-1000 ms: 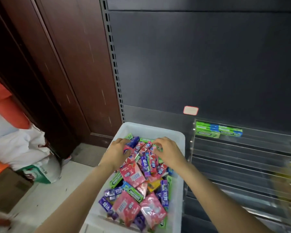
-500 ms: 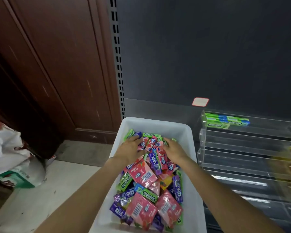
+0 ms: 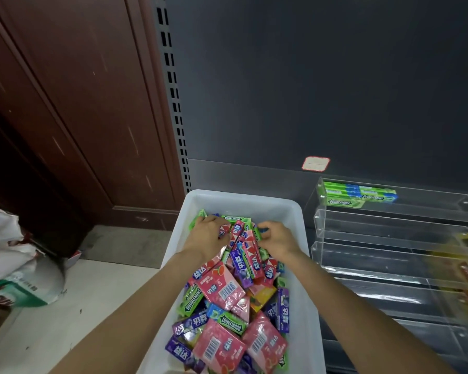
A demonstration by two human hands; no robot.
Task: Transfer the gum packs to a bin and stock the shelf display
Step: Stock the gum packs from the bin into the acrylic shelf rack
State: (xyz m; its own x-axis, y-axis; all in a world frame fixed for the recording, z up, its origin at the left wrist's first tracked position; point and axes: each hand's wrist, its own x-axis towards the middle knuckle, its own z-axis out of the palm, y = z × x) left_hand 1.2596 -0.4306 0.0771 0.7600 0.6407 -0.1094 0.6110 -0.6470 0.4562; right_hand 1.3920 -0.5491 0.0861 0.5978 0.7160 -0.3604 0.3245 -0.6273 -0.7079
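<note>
Head view: both hands reach into a white bin [image 3: 307,268] heaped with gum packs [image 3: 222,290]. Left hand [image 3: 207,236] and right hand [image 3: 277,238] curl into the far packs, likely sorting picks for the clear shelf display [image 3: 389,238] alongside.

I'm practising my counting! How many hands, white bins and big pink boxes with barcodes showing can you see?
Hands: 2 (left hand, right hand)
White bin: 1
Pink barcode boxes: 3
Total: 6
</note>
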